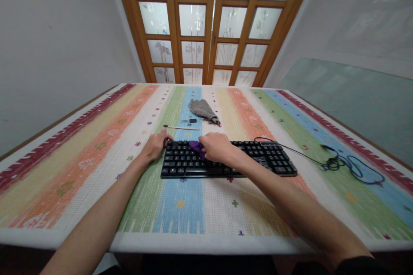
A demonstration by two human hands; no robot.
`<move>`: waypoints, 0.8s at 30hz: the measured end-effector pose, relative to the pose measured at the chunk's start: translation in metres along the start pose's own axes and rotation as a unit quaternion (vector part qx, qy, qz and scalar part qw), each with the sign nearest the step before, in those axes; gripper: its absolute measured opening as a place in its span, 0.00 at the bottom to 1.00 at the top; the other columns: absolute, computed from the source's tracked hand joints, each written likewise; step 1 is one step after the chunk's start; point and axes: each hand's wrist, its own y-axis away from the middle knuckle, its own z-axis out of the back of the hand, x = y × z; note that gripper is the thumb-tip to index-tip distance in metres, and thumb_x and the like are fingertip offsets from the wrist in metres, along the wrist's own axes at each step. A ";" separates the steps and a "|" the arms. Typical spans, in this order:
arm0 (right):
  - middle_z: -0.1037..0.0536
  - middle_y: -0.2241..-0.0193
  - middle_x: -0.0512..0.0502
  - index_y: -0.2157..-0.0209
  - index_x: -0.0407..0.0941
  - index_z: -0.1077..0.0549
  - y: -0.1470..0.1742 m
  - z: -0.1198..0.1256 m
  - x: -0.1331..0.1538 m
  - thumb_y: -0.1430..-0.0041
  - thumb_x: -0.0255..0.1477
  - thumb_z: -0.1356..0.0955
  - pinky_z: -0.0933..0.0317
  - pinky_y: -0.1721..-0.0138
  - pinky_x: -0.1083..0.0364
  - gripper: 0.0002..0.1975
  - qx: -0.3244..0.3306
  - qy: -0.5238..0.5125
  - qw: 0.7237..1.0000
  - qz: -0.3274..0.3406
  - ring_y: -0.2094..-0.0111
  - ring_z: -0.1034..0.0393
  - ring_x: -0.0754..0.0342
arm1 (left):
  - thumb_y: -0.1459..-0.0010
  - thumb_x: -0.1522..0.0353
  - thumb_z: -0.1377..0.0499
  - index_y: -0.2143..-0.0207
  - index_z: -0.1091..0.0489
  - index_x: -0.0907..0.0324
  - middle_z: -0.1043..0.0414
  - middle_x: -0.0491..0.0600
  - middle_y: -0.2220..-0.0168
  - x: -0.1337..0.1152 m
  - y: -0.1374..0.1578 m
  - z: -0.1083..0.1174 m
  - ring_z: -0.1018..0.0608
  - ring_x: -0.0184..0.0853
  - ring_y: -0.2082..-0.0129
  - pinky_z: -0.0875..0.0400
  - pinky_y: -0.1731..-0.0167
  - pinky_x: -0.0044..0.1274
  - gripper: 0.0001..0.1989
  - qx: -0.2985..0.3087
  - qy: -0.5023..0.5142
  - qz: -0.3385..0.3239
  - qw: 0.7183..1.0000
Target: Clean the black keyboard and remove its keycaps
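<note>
A black keyboard (193,171) lies flat on the striped tablecloth in front of me. My left hand (156,143) grips its upper left corner, thumb and fingers closed around the edge. Over the upper middle keys, my right hand (215,146) is closed on a purple cloth (197,148), pressing it against the keys. Part of the cloth is hidden under my fingers. My right hand and forearm cover some of the middle keys.
Just beyond the keyboard lie a thin brush (182,128) with dark bristles and a small black tool (192,120) with thin wires. A crumpled grey cloth (203,109) is farther back. The keyboard's coiled cable (335,162) rests at the right on the tablecloth (180,214).
</note>
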 end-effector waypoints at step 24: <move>0.21 0.64 0.43 0.63 0.44 0.25 0.008 0.012 -0.043 0.42 0.32 0.32 0.48 0.70 0.56 0.07 -0.014 -0.051 0.998 0.045 0.64 0.29 0.51 | 0.36 0.47 0.67 0.74 0.25 0.61 0.40 0.45 0.84 -0.004 0.000 0.001 0.34 0.34 0.81 0.39 0.75 0.26 0.40 0.007 -0.002 -0.002 1.000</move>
